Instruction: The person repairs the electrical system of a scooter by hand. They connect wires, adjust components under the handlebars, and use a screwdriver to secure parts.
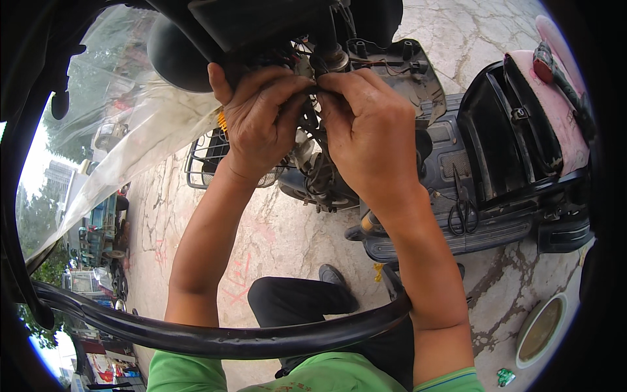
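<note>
The opened front of a scooter stands before me, with a bundle of dark wires [318, 171] hanging below the metal steering column [335, 58]. My left hand [262, 112] and my right hand [367, 122] meet just beside that column. On each, thumb and forefinger are pinched together among the wires, fingertips nearly touching. The small piece between them is too dark and small to name, probably wire. A detached plastic cover panel [426, 83] with a thin cable lies behind my right hand. Black-handled scissors [460, 215] rest on the footboard [441, 166].
A black curved bar [235, 341] crosses low in front of my body. A clear plastic sheet [132, 142] hangs at the left, near a wire basket [198, 164]. A pink seat [543, 93] is at the right, a basin [541, 330] on the cracked ground below.
</note>
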`<state>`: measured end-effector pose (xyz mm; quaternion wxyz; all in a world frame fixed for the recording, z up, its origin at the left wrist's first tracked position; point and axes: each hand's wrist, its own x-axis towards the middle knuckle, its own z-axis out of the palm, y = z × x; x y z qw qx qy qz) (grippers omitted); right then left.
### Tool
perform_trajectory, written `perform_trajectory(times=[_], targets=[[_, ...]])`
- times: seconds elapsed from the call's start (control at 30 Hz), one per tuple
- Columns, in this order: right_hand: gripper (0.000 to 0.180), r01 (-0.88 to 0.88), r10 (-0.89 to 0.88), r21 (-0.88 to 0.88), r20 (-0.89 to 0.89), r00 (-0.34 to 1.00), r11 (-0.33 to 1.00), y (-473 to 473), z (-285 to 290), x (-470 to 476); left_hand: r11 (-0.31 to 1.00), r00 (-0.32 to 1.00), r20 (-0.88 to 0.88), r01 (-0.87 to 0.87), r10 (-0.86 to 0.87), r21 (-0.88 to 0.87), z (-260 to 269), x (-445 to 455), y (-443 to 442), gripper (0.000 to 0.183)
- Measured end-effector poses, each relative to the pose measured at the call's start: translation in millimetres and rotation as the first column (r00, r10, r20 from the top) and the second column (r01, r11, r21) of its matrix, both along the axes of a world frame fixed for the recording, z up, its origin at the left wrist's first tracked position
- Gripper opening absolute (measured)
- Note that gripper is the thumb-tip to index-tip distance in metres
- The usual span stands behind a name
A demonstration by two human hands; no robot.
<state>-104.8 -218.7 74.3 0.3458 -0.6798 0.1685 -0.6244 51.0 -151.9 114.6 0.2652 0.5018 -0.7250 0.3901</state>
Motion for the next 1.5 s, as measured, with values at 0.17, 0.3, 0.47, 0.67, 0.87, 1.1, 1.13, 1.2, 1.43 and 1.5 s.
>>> perform_trajectory(times=[0.17,0.3,0.47,0.67,0.87,1.1,1.13,1.2,1.43,1.5], targets=[[0.018,0.043,-0.043,-0.032,-0.020,0.999,0.999,-0.9,1.8,-3.5,1.000,1.000,-0.006,0.014,-0.014,-0.005,-1.8,0.9,-1.4,0.021],[0.019,0.029,-0.030,-0.029,-0.019,0.999,0.999,0.4,3.3,-4.5,1.000,1.000,-0.004,0.014,-0.014,-0.009,-2.2,1.1,-1.7,0.022],[0.018,-0.004,0.003,-0.010,-0.045,0.999,1.000,0.8,2.5,-3.6,1.000,1.000,0.029,0.005,-0.004,-0.019,-1.8,2.2,-2.0,0.020],[0.016,0.047,-0.048,-0.030,-0.032,0.998,0.998,0.0,1.0,-3.2,0.998,0.999,0.045,0.005,-0.003,-0.056,-3.9,3.1,-6.1,0.019],[0.015,0.054,-0.054,-0.040,-0.018,0.998,0.998,0.0,1.3,-3.1,0.994,1.000,0.019,0.002,0.000,-0.107,-8.3,3.7,-9.0,0.019],[0.015,0.039,-0.039,-0.013,-0.014,0.999,0.999,0.3,2.3,-2.9,0.995,0.999,0.051,0.002,0.003,-0.099,-6.7,3.9,-8.3,0.018],[0.015,0.037,-0.038,-0.013,-0.006,0.999,0.999,0.4,2.3,-3.0,0.995,0.999,0.044,0.003,0.001,-0.101,-6.9,3.6,-8.4,0.018],[0.014,0.033,-0.033,-0.008,-0.003,0.999,0.999,0.6,2.5,-3.0,0.994,1.000,0.024,0.005,-0.002,-0.106,-7.7,3.4,-8.8,0.019],[0.012,0.062,-0.062,0.019,-0.010,0.998,0.998,1.5,2.4,-1.7,0.992,0.999,0.007,0.035,-0.035,-0.123,-10.5,7.2,-9.0,0.031],[0.012,0.083,-0.083,0.030,-0.027,0.996,0.996,1.0,2.3,-1.2,0.994,0.999,0.032,0.011,-0.007,-0.109,-10.4,7.3,-8.3,0.038]])
